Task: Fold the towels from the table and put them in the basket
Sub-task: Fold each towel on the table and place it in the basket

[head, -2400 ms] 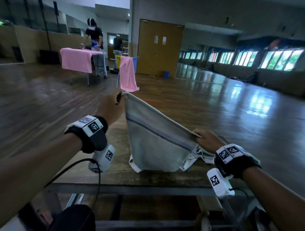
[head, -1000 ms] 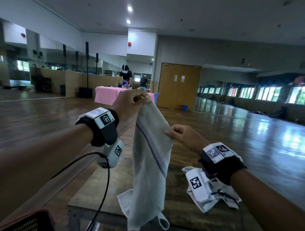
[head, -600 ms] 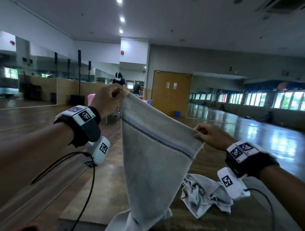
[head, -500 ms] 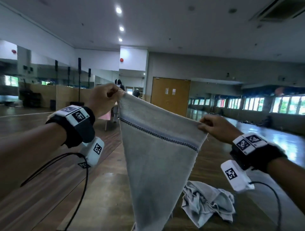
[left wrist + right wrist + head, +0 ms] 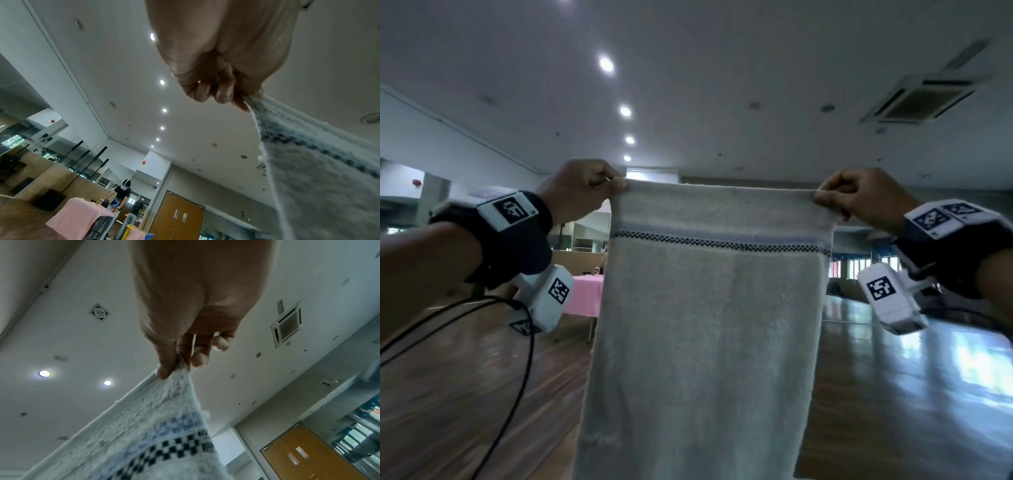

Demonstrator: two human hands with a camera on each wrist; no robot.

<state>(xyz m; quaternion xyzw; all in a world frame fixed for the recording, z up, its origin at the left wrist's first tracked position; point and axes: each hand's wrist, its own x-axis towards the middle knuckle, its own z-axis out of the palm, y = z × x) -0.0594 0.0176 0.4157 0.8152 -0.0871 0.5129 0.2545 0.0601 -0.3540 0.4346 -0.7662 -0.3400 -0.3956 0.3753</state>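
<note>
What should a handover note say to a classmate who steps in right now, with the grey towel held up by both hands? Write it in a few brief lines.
Left hand: pinches the towel's top left corner.
Right hand: pinches the top right corner.
Towel: raised at head height, top edge stretched level, checked stripe just below it, the rest hanging flat and unfolded.
Table and basket: out of view in all three views.
Done: this towel is picked up and spread open.
Left: fold it, put it in the basket, then see whether more towels wait on the table.

The towel point(image 5: 705, 325) is held up between the left hand point(image 5: 577, 192) and the right hand point(image 5: 859, 197), one top corner pinched by each; a table point(image 5: 585, 294) stands behind it.
</note>
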